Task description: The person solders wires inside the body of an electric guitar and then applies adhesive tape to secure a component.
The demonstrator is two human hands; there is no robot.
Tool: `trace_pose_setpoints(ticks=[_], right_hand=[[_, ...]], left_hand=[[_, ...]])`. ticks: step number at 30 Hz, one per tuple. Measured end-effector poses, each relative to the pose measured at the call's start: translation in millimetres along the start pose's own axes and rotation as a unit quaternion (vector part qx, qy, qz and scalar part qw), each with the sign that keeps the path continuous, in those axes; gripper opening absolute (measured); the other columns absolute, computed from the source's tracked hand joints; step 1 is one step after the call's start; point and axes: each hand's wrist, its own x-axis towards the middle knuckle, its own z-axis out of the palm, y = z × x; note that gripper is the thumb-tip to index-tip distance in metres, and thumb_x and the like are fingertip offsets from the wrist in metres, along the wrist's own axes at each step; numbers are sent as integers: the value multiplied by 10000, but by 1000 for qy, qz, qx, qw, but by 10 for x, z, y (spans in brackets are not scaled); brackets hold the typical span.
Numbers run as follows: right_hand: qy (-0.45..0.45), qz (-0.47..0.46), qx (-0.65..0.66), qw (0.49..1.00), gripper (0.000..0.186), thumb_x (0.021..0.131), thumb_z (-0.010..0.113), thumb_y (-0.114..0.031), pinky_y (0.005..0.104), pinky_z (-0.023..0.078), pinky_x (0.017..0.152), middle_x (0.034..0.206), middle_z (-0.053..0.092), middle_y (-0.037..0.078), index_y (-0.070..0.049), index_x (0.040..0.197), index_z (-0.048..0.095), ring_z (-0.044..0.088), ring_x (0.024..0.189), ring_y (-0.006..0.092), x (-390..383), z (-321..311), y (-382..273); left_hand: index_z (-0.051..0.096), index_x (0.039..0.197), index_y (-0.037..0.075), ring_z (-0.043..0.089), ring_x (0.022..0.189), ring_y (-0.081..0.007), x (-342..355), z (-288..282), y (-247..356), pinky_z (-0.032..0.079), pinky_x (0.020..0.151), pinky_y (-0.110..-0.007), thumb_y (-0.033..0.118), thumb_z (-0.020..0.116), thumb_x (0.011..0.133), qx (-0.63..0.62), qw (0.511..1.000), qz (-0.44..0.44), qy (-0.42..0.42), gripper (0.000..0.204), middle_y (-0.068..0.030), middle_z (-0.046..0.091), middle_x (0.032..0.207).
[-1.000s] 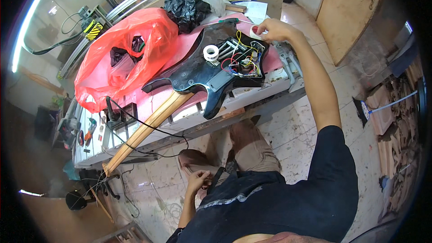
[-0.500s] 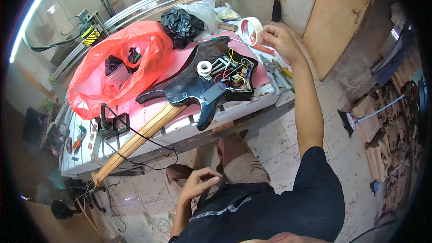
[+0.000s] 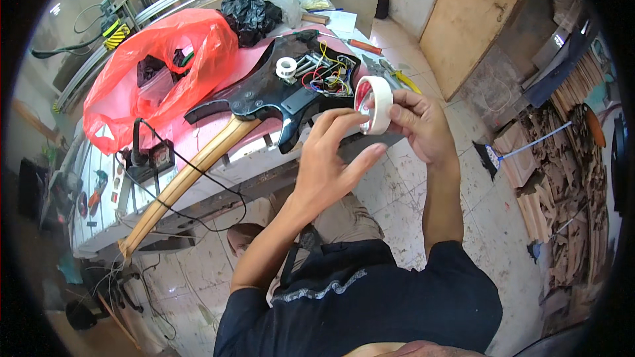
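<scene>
My right hand grips a white tape roll held up in front of the surface, left hand fingers pinching at its edge. Black guitar body with exposed wiring lies just behind, red plastic bag beside it

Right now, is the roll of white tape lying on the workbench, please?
No, the roll of white tape is held up between the right hand and the left hand, off the workbench.
</scene>
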Motion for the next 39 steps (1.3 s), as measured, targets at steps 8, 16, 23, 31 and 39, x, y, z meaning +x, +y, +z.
trace_pose_setpoints(ticks=[8,16,23,31,39], right_hand=[[128,-78,-245,958,295,931,773,-88,297,570,826,1095,710,91,15,1198,702,682,936,136,-302,197,12],[83,-159,-324,929,219,921,741,-12,284,551,807,1081,689,82,9,1136,707,657,898,134,-284,176,77],[60,-252,-421,870,64,954,690,-12,328,545,774,1031,655,115,7,994,644,669,877,216,-330,301,74],[93,-190,-299,930,106,945,706,-31,317,542,825,1041,656,97,1,1035,661,654,917,177,-386,215,236],[133,-208,-257,934,361,837,782,-90,335,558,848,1072,690,107,13,1171,693,669,918,175,-380,231,118]], left_hand=[[678,927,-13,637,720,-173,-150,190,-52,506,667,-315,134,812,902,-64,994,-87,-28,201,-89,668,796],[679,906,13,644,693,-254,-218,219,-39,509,628,-361,102,815,866,-29,994,-99,-30,168,-112,643,793],[689,922,-11,672,673,-179,-233,168,-101,515,622,-315,117,801,898,26,997,-72,-12,172,-115,689,781],[700,892,-6,649,607,-158,-148,108,46,502,578,-300,154,781,921,15,992,-121,-26,182,-104,686,730],[693,839,26,684,636,-283,-140,108,83,520,576,-378,177,800,866,138,988,-55,-37,187,-129,684,749]])
